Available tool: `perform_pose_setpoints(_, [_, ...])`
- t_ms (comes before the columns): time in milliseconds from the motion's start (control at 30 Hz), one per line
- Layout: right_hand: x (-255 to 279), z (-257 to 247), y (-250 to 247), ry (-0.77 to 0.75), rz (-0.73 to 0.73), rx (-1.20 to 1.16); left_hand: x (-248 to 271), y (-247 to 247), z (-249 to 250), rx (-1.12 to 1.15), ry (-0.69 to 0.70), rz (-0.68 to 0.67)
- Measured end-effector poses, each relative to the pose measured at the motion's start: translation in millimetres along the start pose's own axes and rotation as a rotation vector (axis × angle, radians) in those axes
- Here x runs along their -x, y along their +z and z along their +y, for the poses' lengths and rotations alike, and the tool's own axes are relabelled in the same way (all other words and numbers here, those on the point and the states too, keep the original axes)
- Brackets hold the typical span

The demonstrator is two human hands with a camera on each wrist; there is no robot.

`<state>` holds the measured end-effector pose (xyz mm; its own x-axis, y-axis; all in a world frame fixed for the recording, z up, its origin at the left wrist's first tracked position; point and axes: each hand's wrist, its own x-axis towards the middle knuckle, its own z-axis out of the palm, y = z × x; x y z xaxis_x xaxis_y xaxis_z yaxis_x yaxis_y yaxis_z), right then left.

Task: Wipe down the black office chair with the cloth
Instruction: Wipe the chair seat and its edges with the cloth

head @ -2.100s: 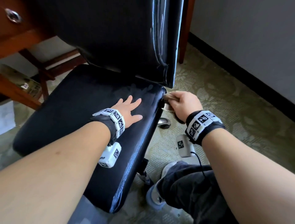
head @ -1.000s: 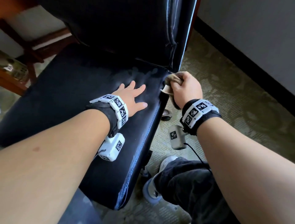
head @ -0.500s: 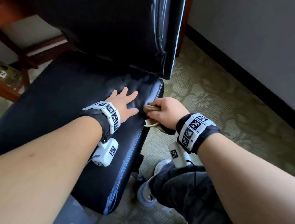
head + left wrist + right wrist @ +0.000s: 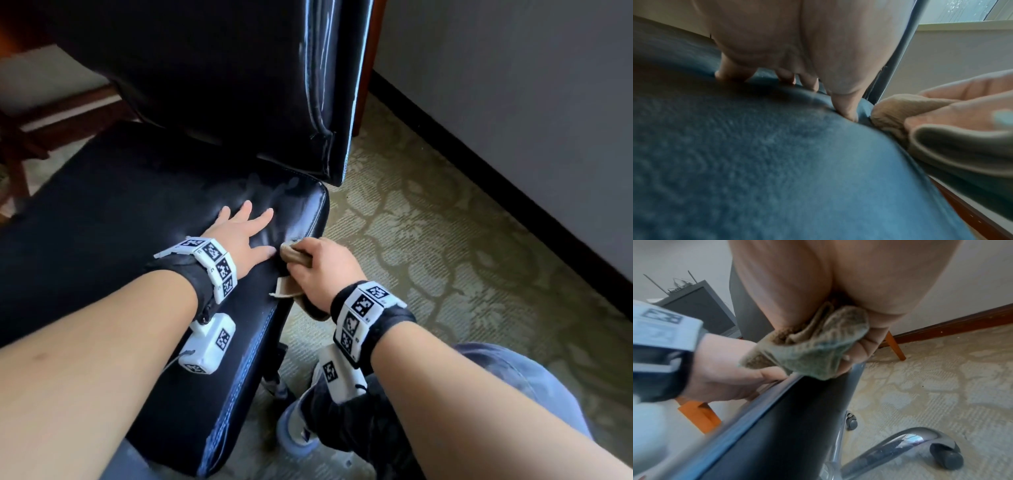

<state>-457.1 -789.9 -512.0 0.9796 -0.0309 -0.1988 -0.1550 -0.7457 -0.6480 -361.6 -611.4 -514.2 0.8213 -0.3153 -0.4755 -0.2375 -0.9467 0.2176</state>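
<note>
The black leather office chair [image 4: 120,212] fills the left of the head view, seat in front and backrest [image 4: 222,75] upright behind it. My left hand [image 4: 245,233] lies flat on the seat near its right edge, fingers spread. My right hand [image 4: 322,270] grips a bunched tan cloth [image 4: 291,257] and holds it against the seat's right side edge, just right of my left thumb. In the right wrist view the cloth [image 4: 807,352] is wadded in my fingers on the seat's rim [image 4: 781,415]. The left wrist view shows the cloth [image 4: 898,112] beside my left hand [image 4: 807,48].
Patterned carpet [image 4: 462,240] lies right of the chair, ending at a grey wall with a dark baseboard [image 4: 513,198]. The chair's chrome base and castors [image 4: 945,457] stand below the seat. My knee and shoe [image 4: 298,435] are near the base. Wooden desk legs [image 4: 20,144] stand behind left.
My right hand has drawn the cloth along the seat's right edge from the back corner toward me, then stayed close beside my left thumb. My left hand has stayed flat on the seat.
</note>
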Motion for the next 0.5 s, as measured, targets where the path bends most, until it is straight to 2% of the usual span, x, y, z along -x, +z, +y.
perform_pose_setpoints(100, [16.6,0.3,-2.4,0.015,-0.015,-0.094,3.7,-0.4,4.0,-0.029,-0.014,0.002])
perform_pose_setpoints(133, [17.3,2.8,-6.3,0.056,0.043,-0.153,8.6,-0.4,3.7,-0.029,-0.023,0.002])
perform_pose_setpoints(233, [7.3,19.7,-24.3,0.246,0.343,-0.312,27.7,-0.2,-3.2,0.006,-0.048,-0.019])
perform_pose_setpoints(267, [3.7,25.7,-28.9,0.292,0.395,-0.340,34.0,-0.8,-5.9,0.009,-0.061,-0.032])
perform_pose_setpoints(333, [-3.6,31.3,-32.0,0.301,0.382,-0.327,41.8,-0.5,-11.1,-0.005,-0.074,-0.054])
perform_pose_setpoints(500, [-22.6,26.5,-17.4,0.156,0.273,-0.145,38.5,4.9,-15.8,0.016,-0.055,-0.065])
